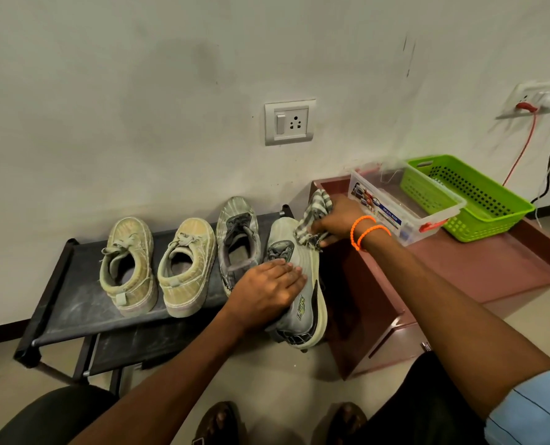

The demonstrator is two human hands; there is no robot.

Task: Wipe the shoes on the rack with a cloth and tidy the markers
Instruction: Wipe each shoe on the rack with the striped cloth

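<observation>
A black shoe rack (74, 303) holds a pair of beige canvas shoes (129, 268) (187, 268) and a grey sneaker (238, 239). Its mate, a second grey sneaker (309, 300), lies tipped on its side at the rack's right end. My left hand (267, 287) rests on this sneaker with fingers spread, holding it steady. My right hand (337, 220) grips a striped grey-and-white cloth (313, 216) and presses it against the sneaker's toe end. No markers are visible.
A maroon low table (459, 271) stands right of the rack, carrying a clear plastic box (405, 207) and a green basket (469, 194). Wall sockets and cables sit behind. My knees and sandalled feet fill the bottom edge.
</observation>
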